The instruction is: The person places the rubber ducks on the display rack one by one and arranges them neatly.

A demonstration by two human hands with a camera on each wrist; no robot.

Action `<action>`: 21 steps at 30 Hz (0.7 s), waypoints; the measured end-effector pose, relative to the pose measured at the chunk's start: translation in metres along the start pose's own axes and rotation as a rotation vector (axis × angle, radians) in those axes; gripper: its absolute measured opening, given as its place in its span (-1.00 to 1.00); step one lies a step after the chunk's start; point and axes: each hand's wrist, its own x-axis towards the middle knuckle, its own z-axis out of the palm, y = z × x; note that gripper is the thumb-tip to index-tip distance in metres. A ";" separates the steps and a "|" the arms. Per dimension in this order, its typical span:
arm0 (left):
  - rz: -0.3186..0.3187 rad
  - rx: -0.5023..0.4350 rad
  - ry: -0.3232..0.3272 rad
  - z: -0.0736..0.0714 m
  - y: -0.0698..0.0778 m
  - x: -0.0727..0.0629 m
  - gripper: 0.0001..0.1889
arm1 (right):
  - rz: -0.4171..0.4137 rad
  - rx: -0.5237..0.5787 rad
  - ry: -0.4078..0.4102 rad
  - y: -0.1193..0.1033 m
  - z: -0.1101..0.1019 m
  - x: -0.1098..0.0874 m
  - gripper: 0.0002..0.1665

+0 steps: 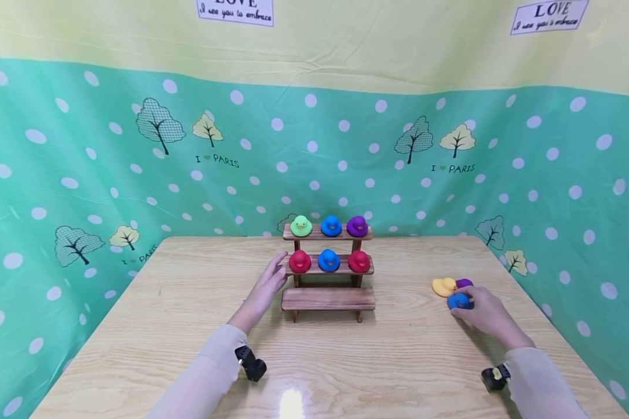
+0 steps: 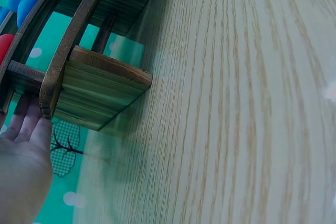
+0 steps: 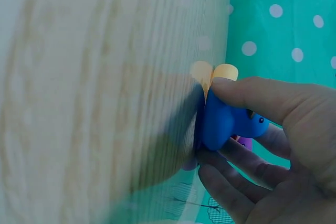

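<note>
My right hand (image 1: 486,311) is at the right of the table, thumb and fingers around a blue rubber duck (image 1: 458,301). In the right wrist view, that blue duck (image 3: 223,121) sits low against the tabletop between thumb and fingers. Beside it are a yellow duck (image 1: 443,286) and a purple duck (image 1: 464,283), the latter partly hidden. At the left end of a wooden tiered stand (image 1: 327,298), my left hand (image 1: 264,289) has its fingers extended. From the left wrist view, those fingertips (image 2: 32,109) lie against the stand's side, partly behind it.
On the stand's top tier sit a green duck (image 1: 301,226), a blue duck (image 1: 331,226) and a purple duck (image 1: 357,226). The middle tier carries a red duck (image 1: 300,261), a blue duck (image 1: 328,261) and another red duck (image 1: 359,262). A dotted curtain (image 1: 272,145) hangs behind the table.
</note>
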 end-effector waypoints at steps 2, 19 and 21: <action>-0.005 0.002 0.002 0.000 0.000 0.000 -0.46 | 0.000 -0.001 -0.003 0.000 0.000 0.000 -0.32; -0.002 -0.002 0.002 0.000 -0.001 0.002 -0.46 | -0.066 0.013 -0.015 -0.015 -0.004 -0.003 -0.31; -0.005 -0.004 0.002 0.000 -0.001 0.002 -0.46 | -0.084 0.008 -0.004 -0.019 -0.004 -0.004 -0.31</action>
